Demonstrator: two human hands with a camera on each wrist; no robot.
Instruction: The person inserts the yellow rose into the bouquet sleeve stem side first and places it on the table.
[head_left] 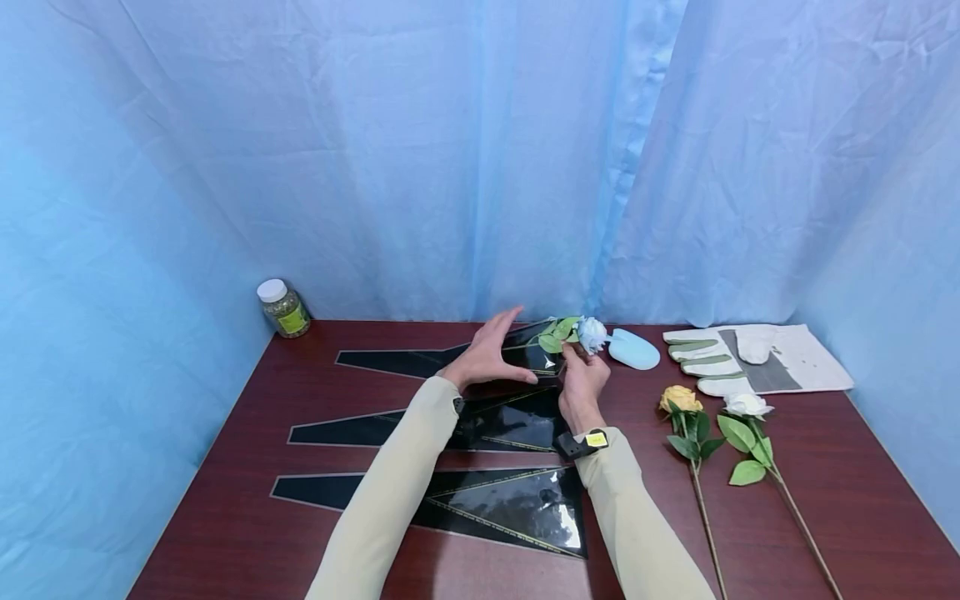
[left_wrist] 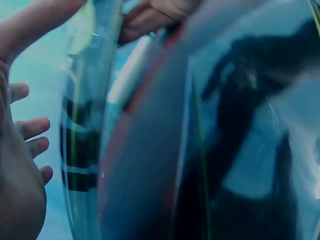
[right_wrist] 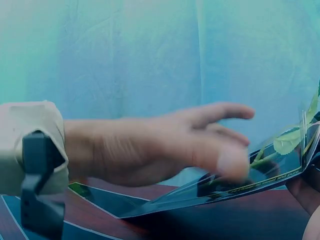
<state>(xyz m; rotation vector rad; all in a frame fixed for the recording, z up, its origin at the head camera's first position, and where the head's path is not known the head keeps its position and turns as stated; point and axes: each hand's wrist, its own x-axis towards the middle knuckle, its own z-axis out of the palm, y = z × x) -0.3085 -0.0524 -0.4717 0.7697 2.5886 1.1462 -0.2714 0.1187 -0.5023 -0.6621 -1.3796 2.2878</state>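
Observation:
A pale blue rose (head_left: 592, 333) with green leaves (head_left: 557, 337) sticks out of the mouth of the farthest flower sleeve (head_left: 534, 358), a clear plastic bag with black borders. Its stem runs inside the sleeve. My right hand (head_left: 583, 385) pinches the sleeve's mouth just below the bloom; it also shows at the top of the left wrist view. Above the sleeve's middle, my left hand (head_left: 487, 354) is spread, thumb apart from the fingers. In the right wrist view the left hand (right_wrist: 170, 147) appears beside the raised sleeve (right_wrist: 235, 192), fingers extended.
Two more black-edged sleeves (head_left: 510, 421) (head_left: 510, 504) lie nearer me. A light blue trowel (head_left: 634, 349) sits behind the right hand. To the right are gloves (head_left: 705, 360), a yellow rose (head_left: 680, 398) and a white rose (head_left: 747, 405). A white-lidded jar (head_left: 285, 310) stands back left.

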